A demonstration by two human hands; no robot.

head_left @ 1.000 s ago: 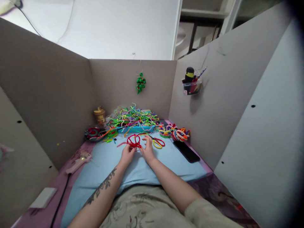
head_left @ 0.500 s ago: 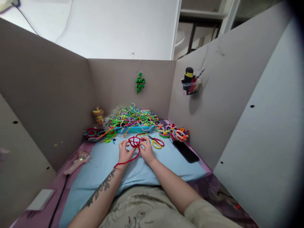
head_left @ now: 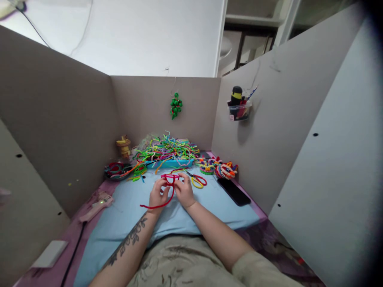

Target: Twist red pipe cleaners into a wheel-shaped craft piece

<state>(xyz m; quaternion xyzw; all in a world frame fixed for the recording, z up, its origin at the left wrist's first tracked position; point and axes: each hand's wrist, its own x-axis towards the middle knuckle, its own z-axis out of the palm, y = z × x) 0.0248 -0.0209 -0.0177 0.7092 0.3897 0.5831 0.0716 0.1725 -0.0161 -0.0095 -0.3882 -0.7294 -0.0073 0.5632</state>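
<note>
Between my two hands is a small open frame of red pipe cleaner, held a little above the blue cloth. My left hand pinches its left lower side. Fingers of my right hand are closed on its right side, with the index finger up along the edge. A loose red tail curves down from the frame, passes across my left wrist and ends to its left. Scissors with red and yellow handles lie just beyond my right hand.
Behind my hands, a blue tray holds a heap of coloured pipe cleaners. Woven pieces and a black phone lie at right. A glue gun with its cord is at left. Grey partitions enclose the table.
The red frame has tipped so that I see it more edge-on. My fingers have shifted on it, and the loose tail has swung slightly left.
</note>
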